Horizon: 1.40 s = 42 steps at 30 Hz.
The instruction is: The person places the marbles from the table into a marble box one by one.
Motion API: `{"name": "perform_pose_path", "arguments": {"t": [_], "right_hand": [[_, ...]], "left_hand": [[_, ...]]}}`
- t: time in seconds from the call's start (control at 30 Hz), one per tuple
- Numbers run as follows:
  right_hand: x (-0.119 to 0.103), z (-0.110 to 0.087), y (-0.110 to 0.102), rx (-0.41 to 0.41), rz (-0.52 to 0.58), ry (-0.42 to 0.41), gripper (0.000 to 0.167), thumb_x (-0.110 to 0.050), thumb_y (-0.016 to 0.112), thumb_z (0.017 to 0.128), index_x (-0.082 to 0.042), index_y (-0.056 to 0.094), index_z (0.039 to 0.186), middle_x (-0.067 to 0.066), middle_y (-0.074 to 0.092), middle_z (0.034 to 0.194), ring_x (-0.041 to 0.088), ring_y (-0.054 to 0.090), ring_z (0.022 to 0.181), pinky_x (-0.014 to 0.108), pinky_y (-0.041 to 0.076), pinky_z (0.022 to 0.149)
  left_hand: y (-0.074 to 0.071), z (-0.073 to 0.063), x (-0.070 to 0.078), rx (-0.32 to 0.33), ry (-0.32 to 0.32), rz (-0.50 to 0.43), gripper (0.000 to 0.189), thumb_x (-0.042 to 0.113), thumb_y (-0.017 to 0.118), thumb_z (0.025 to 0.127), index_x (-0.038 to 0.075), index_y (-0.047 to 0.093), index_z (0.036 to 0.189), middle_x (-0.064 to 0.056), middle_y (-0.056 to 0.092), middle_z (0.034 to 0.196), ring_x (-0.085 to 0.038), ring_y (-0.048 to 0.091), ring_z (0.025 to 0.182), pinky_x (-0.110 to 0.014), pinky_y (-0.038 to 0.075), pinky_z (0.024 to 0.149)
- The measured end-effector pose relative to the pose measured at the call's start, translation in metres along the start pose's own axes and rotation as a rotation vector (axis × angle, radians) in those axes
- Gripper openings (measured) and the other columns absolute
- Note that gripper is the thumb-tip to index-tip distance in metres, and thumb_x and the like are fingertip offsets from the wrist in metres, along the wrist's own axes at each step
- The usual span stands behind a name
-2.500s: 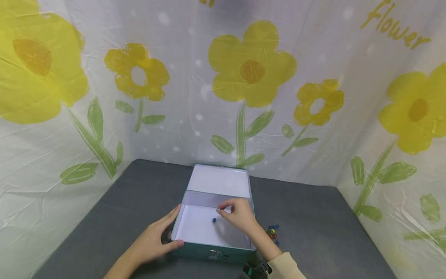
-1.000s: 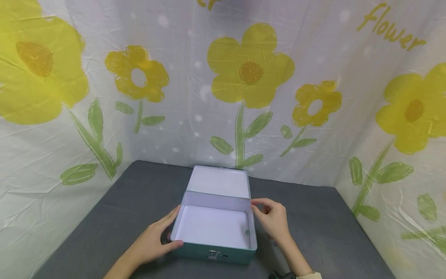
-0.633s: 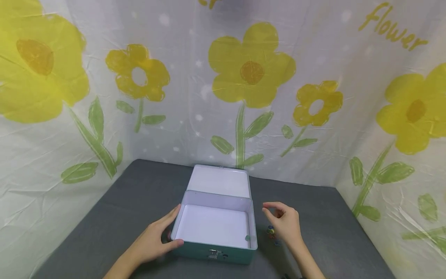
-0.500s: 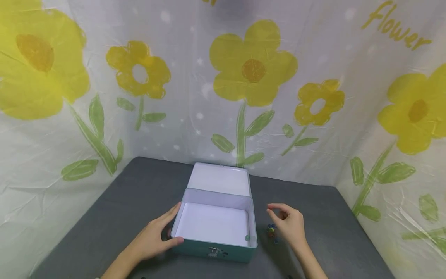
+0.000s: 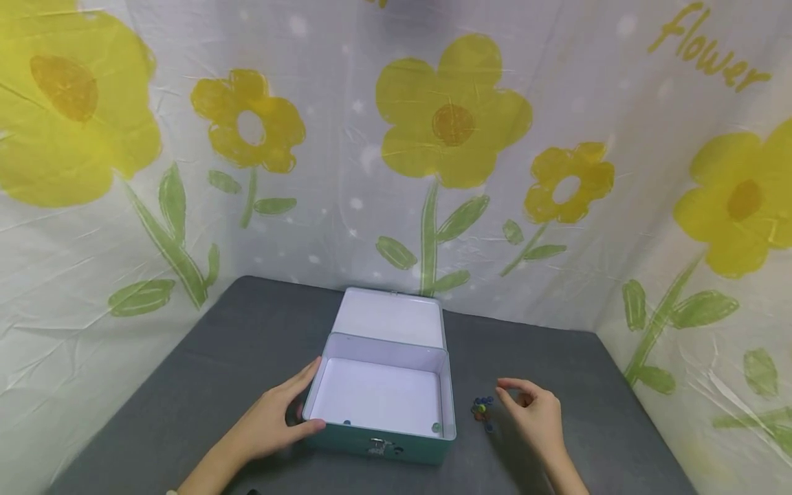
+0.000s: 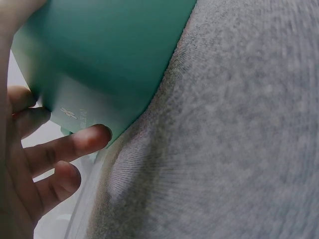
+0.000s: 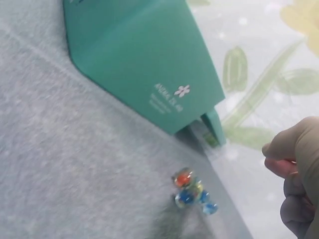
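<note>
A green tin box (image 5: 383, 440) with a white inside stands on the grey table, its lid (image 5: 388, 317) folded back. My left hand (image 5: 266, 419) grips its front left corner, thumb over the front rim and fingers along the left side. In the left wrist view, the outer fingers (image 6: 75, 144) spread beside the green wall. Inside the box, a green glass marble (image 5: 436, 427) lies at the front right, and a blue one (image 5: 347, 423) at the front wall. My right hand (image 5: 535, 416) hovers right of a small marble cluster (image 7: 192, 191), fingers loosely curled, holding nothing.
The marble cluster, with blue, orange and yellow-green ones, lies on the grey cloth (image 5: 594, 385) close to the box's right side. A white curtain (image 5: 334, 137) printed with yellow flowers hangs behind the table and along its sides.
My right hand has let go of a marble in the box and moved out to the right, past the cluster. The blue marble has rolled to the front wall. My left hand stays put.
</note>
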State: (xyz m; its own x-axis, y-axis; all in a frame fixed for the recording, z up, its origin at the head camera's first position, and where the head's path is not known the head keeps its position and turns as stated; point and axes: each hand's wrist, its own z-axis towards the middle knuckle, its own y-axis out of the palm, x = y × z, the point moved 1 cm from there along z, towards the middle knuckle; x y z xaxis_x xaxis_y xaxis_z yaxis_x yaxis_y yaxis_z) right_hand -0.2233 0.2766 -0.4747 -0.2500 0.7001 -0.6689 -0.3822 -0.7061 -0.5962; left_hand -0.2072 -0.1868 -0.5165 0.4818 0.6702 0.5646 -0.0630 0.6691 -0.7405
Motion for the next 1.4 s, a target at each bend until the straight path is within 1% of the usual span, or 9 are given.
{"name": "perform_pose_path", "arguments": {"t": [0.2,0.37,0.5,0.67,0.77,0.87,0.97,1.13,1.4], "right_hand": [[0.01,-0.004,0.003,-0.023,-0.013,0.051,0.011,-0.006,0.085,0.089,-0.007,0.084,0.1,-0.011,0.038,0.045,-0.001,0.025,0.039,0.016,0.021,0.039],[0.015,-0.007,0.007,-0.046,-0.005,0.067,0.013,-0.008,0.084,0.09,-0.006,0.083,0.103,-0.009,0.042,0.047,-0.001,0.029,0.04,0.019,0.026,0.04],[0.022,-0.009,0.01,-0.061,-0.007,0.079,0.013,-0.007,0.084,0.09,-0.006,0.083,0.102,-0.011,0.043,0.047,-0.001,0.03,0.04,0.017,0.025,0.04],[0.029,-0.009,0.011,-0.044,-0.024,0.002,0.013,-0.001,0.085,0.086,-0.005,0.083,0.098,-0.014,0.041,0.046,-0.006,0.025,0.038,0.014,0.021,0.037],[0.032,-0.009,0.013,-0.05,-0.032,-0.018,0.014,0.001,0.086,0.085,-0.004,0.083,0.098,-0.011,0.051,0.05,-0.007,0.024,0.037,0.014,0.021,0.037],[0.034,-0.009,0.017,-0.076,-0.024,0.01,0.015,0.001,0.085,0.086,-0.005,0.083,0.099,-0.005,0.068,0.064,-0.005,0.026,0.038,0.015,0.023,0.038],[0.036,-0.009,0.019,-0.099,-0.023,0.045,0.014,0.0,0.084,0.087,-0.006,0.083,0.1,-0.002,0.073,0.074,-0.002,0.028,0.039,0.017,0.025,0.039],[0.037,-0.01,0.022,-0.1,-0.034,0.069,0.015,0.001,0.084,0.085,-0.005,0.083,0.098,-0.006,0.065,0.065,-0.002,0.028,0.039,0.015,0.024,0.039],[0.04,-0.013,0.027,-0.148,-0.008,0.106,0.015,0.002,0.085,0.085,-0.003,0.083,0.099,-0.004,0.07,0.068,0.002,0.033,0.041,0.016,0.027,0.04]], "left_hand": [[0.0,0.0,-0.001,-0.005,-0.002,0.008,0.101,0.058,0.082,0.088,0.018,0.034,0.168,-0.013,0.044,0.166,-0.038,0.052,0.145,-0.064,0.05,0.107],[0.001,0.0,-0.002,0.007,0.014,0.025,0.101,0.057,0.083,0.087,0.018,0.035,0.167,-0.01,0.045,0.166,-0.036,0.054,0.143,-0.062,0.053,0.105],[0.002,0.0,-0.001,0.017,0.019,0.027,0.102,0.056,0.083,0.087,0.017,0.035,0.167,-0.011,0.045,0.165,-0.036,0.053,0.143,-0.062,0.053,0.105],[0.005,0.001,-0.001,0.015,0.017,0.01,0.101,0.056,0.083,0.088,0.016,0.035,0.167,-0.011,0.044,0.166,-0.037,0.052,0.145,-0.063,0.051,0.106],[0.004,0.001,-0.001,0.016,0.018,0.006,0.101,0.055,0.083,0.088,0.017,0.034,0.168,-0.011,0.043,0.166,-0.037,0.051,0.145,-0.064,0.051,0.106],[0.003,0.001,-0.001,0.02,0.019,0.014,0.101,0.055,0.084,0.087,0.017,0.035,0.168,-0.01,0.044,0.166,-0.036,0.052,0.145,-0.063,0.051,0.106],[0.001,0.001,0.0,0.023,0.025,0.022,0.102,0.054,0.084,0.087,0.016,0.035,0.167,-0.009,0.044,0.166,-0.035,0.052,0.145,-0.062,0.051,0.107],[0.0,0.002,0.001,0.015,0.026,0.026,0.102,0.055,0.084,0.087,0.015,0.035,0.167,-0.01,0.044,0.166,-0.036,0.052,0.145,-0.063,0.051,0.106],[0.002,0.001,-0.002,0.012,0.009,0.019,0.102,0.055,0.084,0.087,0.017,0.035,0.167,-0.011,0.044,0.166,-0.035,0.05,0.146,-0.063,0.05,0.108]]}}
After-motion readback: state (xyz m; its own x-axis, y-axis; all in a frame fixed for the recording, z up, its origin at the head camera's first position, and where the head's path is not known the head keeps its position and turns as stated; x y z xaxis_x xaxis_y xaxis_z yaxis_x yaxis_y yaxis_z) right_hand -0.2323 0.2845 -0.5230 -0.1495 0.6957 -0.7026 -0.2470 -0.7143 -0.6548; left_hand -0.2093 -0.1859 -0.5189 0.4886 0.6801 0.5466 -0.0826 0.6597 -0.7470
